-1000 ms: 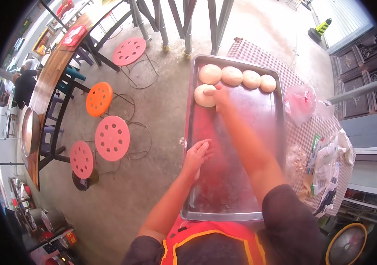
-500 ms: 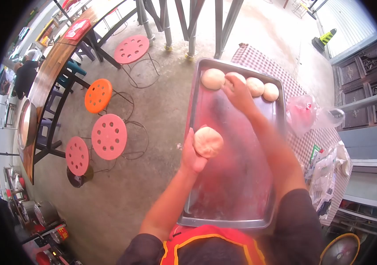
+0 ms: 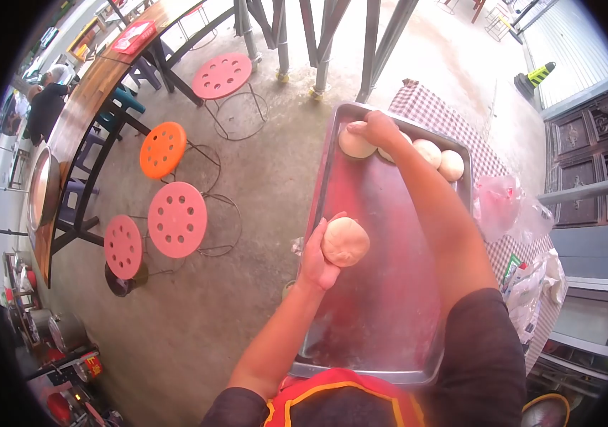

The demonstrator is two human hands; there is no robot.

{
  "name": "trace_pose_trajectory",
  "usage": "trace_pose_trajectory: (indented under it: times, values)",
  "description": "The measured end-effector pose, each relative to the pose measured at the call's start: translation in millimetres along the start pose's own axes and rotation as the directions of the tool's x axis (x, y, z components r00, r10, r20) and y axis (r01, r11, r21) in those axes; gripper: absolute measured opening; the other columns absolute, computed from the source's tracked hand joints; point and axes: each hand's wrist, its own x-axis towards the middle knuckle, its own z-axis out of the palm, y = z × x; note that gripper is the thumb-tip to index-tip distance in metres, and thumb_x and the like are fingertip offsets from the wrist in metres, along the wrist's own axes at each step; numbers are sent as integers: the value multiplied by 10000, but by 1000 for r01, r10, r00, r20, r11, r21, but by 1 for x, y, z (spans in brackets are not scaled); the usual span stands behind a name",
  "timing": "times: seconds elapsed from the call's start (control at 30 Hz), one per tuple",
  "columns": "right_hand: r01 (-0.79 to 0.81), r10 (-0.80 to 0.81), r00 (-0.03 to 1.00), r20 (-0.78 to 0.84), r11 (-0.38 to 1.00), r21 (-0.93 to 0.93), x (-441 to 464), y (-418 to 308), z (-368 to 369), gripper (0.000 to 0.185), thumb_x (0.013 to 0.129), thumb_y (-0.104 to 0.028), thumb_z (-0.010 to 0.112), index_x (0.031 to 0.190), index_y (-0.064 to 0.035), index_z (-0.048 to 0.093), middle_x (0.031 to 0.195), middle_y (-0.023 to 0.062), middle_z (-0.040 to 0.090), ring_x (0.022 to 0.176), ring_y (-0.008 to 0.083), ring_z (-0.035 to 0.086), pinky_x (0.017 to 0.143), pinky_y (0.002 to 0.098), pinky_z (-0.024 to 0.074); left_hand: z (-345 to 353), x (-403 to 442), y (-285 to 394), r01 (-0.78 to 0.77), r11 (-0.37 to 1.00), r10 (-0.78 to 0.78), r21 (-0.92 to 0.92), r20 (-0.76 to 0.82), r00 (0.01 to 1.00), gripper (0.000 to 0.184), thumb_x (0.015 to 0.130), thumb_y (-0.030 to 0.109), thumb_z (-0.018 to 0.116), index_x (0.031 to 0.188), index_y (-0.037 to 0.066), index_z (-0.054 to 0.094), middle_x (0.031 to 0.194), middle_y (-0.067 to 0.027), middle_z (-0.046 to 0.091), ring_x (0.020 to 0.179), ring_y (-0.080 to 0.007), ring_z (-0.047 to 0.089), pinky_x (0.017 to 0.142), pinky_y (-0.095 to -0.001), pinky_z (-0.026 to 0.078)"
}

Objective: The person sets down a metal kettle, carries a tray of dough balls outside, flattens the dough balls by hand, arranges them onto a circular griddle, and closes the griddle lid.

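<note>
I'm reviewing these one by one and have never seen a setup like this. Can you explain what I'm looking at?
There is no machine here: these are a person's two bare hands. The view comes from one camera worn on that person's head, looking forward and down; hence the sleeves and apron at the bottom.

In front is a large rectangular metal tray. Along its far end sits a row of four round, pale dough balls, one partly hidden by the right arm.

The left hand holds another smooth, pale dough ball above the tray. The right hand is at the row's left end, its thumb seemingly touching the first ball.
</note>
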Motion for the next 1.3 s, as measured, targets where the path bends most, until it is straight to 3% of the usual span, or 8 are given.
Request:
trace_pose_trajectory:
  times: [0.4, 0.6, 0.7, 0.83, 1.03, 1.1, 1.23, 1.3]
  values:
    - [378, -381, 924, -16, 909, 175, -30, 0, -13, 551, 660, -372, 713, 1058, -24, 557, 999, 200, 604, 975, 335, 568, 845, 408, 437, -1, 3, -1, 16, 1000, -16, 4, -20, 1000, 446, 949, 348, 408, 1236, 11, 464, 1133, -117, 566, 1054, -232, 550, 910, -377, 448]
    - [524, -583, 805, -109, 786, -329, -20, 12, 10, 504, 677, -279, 709, 1053, -24, 491, 963, 187, 581, 992, 334, 543, 858, 375, 424, -2, -10, -9, 65, 998, -64, 13, -53, 997, 442, 948, 350, 414, 1240, 22, 467, 1153, -106, 554, 1073, -227, 536, 921, -374, 437]
    - [414, -378, 896, 234, 901, -131, -42, -15, -19, 391, 691, -183, 696, 984, -35, 484, 971, 183, 573, 1010, 313, 532, 848, 379, 416, 2, -17, -8, 52, 999, -52, 5, -61, 997, 463, 953, 342, 402, 1252, -10, 436, 1168, -146, 537, 1090, -266, 524, 941, -414, 421]
    - [576, -581, 814, -12, 808, -126, -78, -6, -15, 324, 710, -52, 672, 972, -42, 482, 963, 169, 581, 941, 309, 565, 789, 397, 446, -6, -20, -7, 101, 995, -101, 16, -9, 995, 462, 948, 379, 406, 1235, 23, 473, 1168, -105, 549, 1088, -225, 530, 927, -383, 435]
    - [362, -346, 928, -141, 738, 569, -217, -24, -45, 332, 730, -38, 672, 1020, -55, 512, 986, 86, 588, 976, 220, 563, 842, 300, 433, 13, -42, -10, 276, 960, -279, 39, 101, 955, 535, 954, 433, 354, 1319, 43, 370, 1210, -162, 512, 1124, -283, 507, 971, -436, 406]
    - [504, -498, 853, -159, 702, 504, -261, -21, -38, 350, 726, -31, 674, 1033, -55, 507, 1041, 99, 585, 1019, 226, 556, 895, 330, 420, 44, -56, -1, 181, 929, -257, 323, 209, 944, 583, 948, 486, 303, 1351, 65, 331, 1248, -153, 487, 1155, -283, 486, 980, -434, 400]
    - [849, -803, 518, -295, 525, 60, -299, -10, -25, 404, 730, -61, 680, 1097, -51, 511, 1092, 137, 579, 1068, 276, 544, 955, 390, 396, 52, -66, 0, 310, 930, -363, 199, 359, 860, 683, 929, 577, 184, 1406, 92, 245, 1313, -128, 436, 1218, -273, 432, 1000, -427, 375]
    - [757, -684, 632, -363, 646, 99, -342, -12, -32, 477, 747, -52, 672, 1179, -52, 472, 1171, 129, 538, 1115, 275, 518, 983, 410, 372, 48, -77, -7, 349, 909, -414, 229, 385, 825, 706, 923, 590, 141, 1413, 90, 230, 1342, -117, 411, 1239, -271, 408, 1012, -427, 357]
